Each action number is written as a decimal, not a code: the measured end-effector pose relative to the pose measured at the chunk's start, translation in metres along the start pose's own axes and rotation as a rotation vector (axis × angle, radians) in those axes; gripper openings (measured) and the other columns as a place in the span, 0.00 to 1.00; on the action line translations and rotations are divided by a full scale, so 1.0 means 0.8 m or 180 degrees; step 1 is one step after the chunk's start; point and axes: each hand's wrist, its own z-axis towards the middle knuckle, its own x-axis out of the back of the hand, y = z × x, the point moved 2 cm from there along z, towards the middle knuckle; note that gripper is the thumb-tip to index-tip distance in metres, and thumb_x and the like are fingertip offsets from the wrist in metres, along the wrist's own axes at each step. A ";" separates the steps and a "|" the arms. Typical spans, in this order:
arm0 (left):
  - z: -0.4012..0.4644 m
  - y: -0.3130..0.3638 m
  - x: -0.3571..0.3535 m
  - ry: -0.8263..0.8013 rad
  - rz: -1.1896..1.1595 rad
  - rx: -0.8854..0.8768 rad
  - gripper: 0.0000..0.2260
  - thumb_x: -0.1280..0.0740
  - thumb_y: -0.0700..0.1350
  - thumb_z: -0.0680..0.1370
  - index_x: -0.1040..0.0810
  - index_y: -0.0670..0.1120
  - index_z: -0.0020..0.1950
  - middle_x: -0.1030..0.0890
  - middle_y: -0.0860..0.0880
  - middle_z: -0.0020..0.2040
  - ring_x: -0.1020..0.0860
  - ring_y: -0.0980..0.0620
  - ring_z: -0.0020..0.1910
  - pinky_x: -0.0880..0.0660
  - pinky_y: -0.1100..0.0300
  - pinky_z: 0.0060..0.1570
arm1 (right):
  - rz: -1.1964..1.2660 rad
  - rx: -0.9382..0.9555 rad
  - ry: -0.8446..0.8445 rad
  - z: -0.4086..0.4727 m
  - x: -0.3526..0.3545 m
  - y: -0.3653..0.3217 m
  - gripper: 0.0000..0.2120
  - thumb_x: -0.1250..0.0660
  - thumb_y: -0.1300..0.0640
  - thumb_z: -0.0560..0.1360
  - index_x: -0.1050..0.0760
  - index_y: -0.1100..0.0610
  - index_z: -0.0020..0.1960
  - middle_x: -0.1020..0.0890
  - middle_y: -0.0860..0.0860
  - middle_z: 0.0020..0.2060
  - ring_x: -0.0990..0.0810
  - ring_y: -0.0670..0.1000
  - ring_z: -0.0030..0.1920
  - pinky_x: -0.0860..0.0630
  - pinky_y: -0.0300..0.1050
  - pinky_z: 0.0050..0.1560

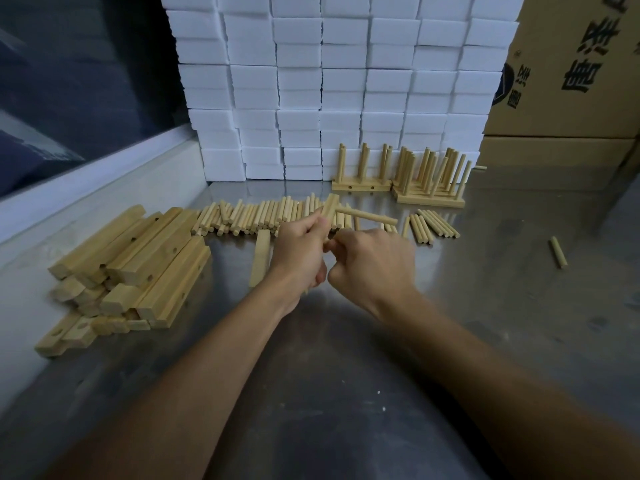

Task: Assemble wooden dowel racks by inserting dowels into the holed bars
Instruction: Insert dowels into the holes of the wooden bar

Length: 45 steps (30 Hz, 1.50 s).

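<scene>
Head view: the left hand [300, 249] grips a pale square-edged wooden holed bar [330, 206], held tilted up off the grey metal table [346, 375]. The right hand [372, 259] has its fingers curled round a light round wooden dowel [367, 215], which points away to the right while its near end meets the bar by the left thumb. Whether that end is already in a hole cannot be told; the hands hide the joint.

Risk, as I judge it: the dowel meets the bar at an angle, so a push could jam or skid off the hole, and since both pieces are held in the air, a slip could drop one into the row of loose dowels [270, 216] lying just behind and scatter them.

On the table, a heap of spare holed bars [138, 258] lies to the left, one single bar [260, 258] rests beside the left wrist, and finished dowel racks [408, 178] stand at the back. A stray dowel [558, 252] lies well apart on the right. Behind, white foam blocks [329, 81] are stacked high, with brown cardboard boxes [571, 64] to their right.
</scene>
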 end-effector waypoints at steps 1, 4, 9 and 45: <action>-0.001 0.001 -0.001 -0.0008 -0.0008 -0.0013 0.18 0.41 0.46 0.85 0.31 0.51 0.75 0.26 0.56 0.23 0.34 0.55 0.17 0.40 0.65 0.18 | 0.0074 -0.0073 -0.0003 0.001 0.000 0.000 0.10 0.45 0.48 0.69 0.30 0.48 0.33 0.33 0.45 0.23 0.35 0.52 0.25 0.50 0.37 0.29; -0.002 0.005 -0.003 -0.0049 -0.0041 -0.0044 0.18 0.41 0.45 0.85 0.31 0.50 0.75 0.29 0.54 0.22 0.35 0.54 0.17 0.40 0.66 0.18 | 0.0145 -0.0344 -0.0160 0.004 -0.004 0.007 0.13 0.45 0.49 0.71 0.26 0.51 0.34 0.28 0.46 0.26 0.28 0.53 0.30 0.44 0.40 0.30; -0.005 0.008 -0.005 -0.0158 0.0069 -0.0222 0.18 0.42 0.46 0.85 0.31 0.51 0.75 0.31 0.55 0.21 0.37 0.55 0.19 0.41 0.66 0.18 | 0.0829 -0.1094 -0.0580 0.008 -0.007 0.014 0.12 0.38 0.52 0.73 0.23 0.50 0.32 0.26 0.46 0.25 0.25 0.52 0.33 0.37 0.43 0.33; -0.013 -0.012 -0.008 0.0097 0.0794 -0.0092 0.16 0.44 0.48 0.85 0.23 0.43 0.44 0.28 0.54 0.18 0.31 0.55 0.16 0.38 0.66 0.18 | 0.1379 -0.0997 -0.1095 0.002 -0.026 0.028 0.16 0.35 0.54 0.78 0.20 0.57 0.34 0.25 0.51 0.24 0.29 0.48 0.26 0.24 0.52 0.35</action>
